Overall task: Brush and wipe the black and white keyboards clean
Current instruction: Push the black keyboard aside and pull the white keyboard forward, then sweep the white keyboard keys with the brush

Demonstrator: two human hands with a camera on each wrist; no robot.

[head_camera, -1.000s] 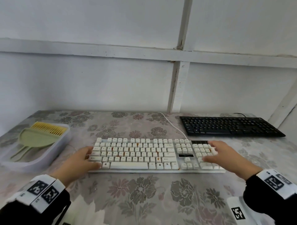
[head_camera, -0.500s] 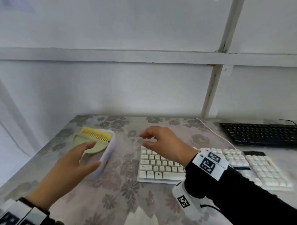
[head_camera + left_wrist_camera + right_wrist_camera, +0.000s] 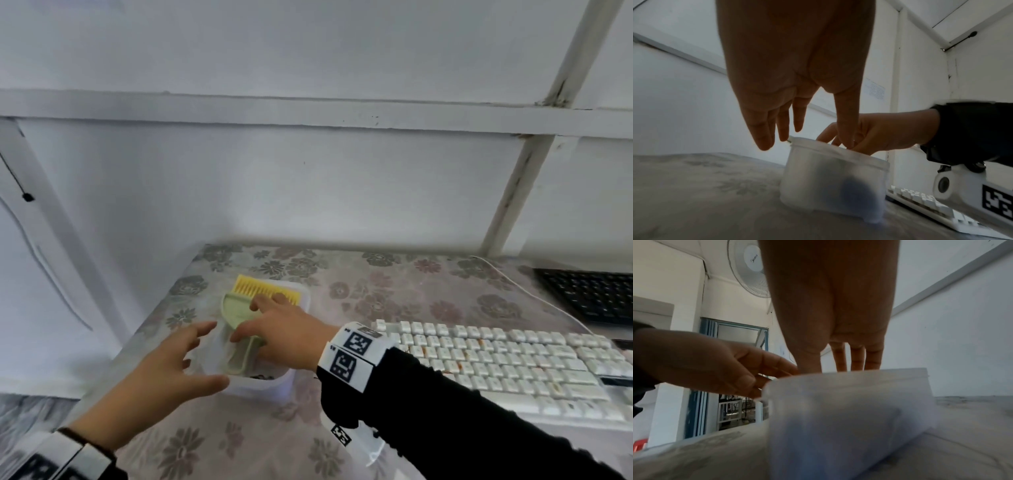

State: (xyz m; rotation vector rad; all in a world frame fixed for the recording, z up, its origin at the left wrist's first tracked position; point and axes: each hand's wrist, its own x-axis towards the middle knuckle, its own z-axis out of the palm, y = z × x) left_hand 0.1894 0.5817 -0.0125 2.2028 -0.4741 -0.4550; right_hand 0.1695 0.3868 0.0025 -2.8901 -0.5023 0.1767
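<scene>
- Both hands now off the white keyboard [image 3: 507,363], shifted left to the plastic tub [image 3: 260,385] on the table [image 3: 359,284]; brushing apparently about to begin.
- Right hand [image 3: 284,334] reaching into tub over green brush [image 3: 239,356], fingers [image 3: 265,301] spread, not yet gripping.
- Left hand [image 3: 161,380] steadying near rim, fingers spread.
- Black keyboard [image 3: 592,294] lying far right.

Head view looks down; both wrist views (low, close) share the tub [image 3: 830,177].

White panelled wall [image 3: 308,188] with pale battens behind a floral-patterned tabletop [image 3: 394,284]; white wall-mounted fan [image 3: 750,267] overhead.
</scene>
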